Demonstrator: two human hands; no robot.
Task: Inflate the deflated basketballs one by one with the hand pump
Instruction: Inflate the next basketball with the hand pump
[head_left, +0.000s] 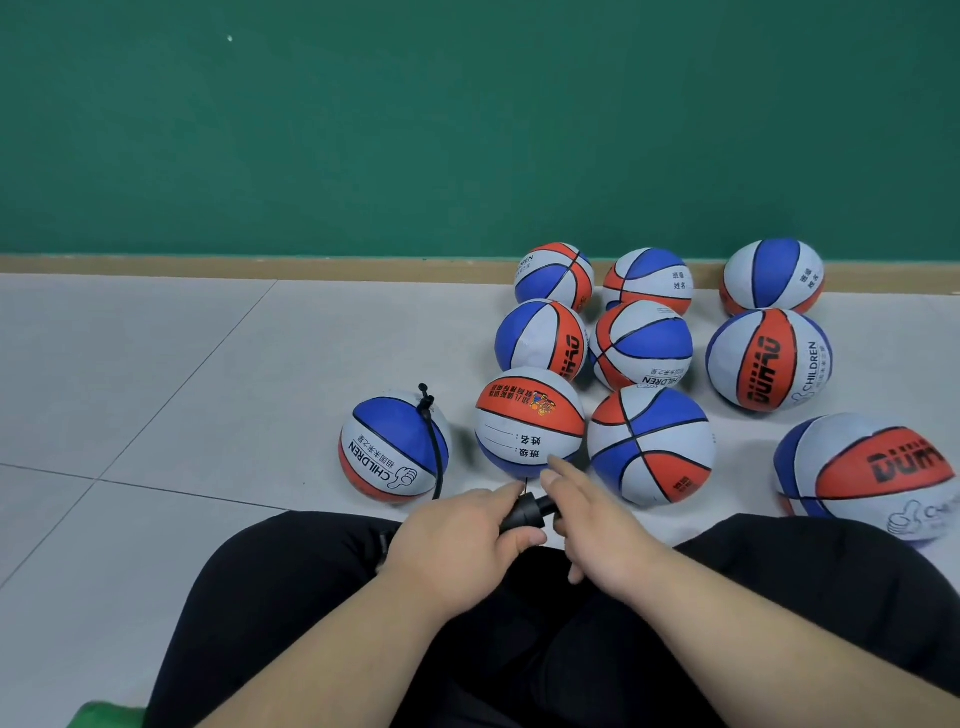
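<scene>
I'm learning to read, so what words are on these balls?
"CHILDREN" on the left ball.
"CHILDREN" on the second-row right ball, in its white stripe.
"班级:" and "姓名:" on the middle ball.
Bold black brand letters on the orange stripes: too stylised to read for sure.
Tiny print elsewhere: too small to read.

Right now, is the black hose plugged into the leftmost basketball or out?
Apparently out: the hose lies across the leftmost basketball, its tip poking free above the ball's top edge.
</scene>
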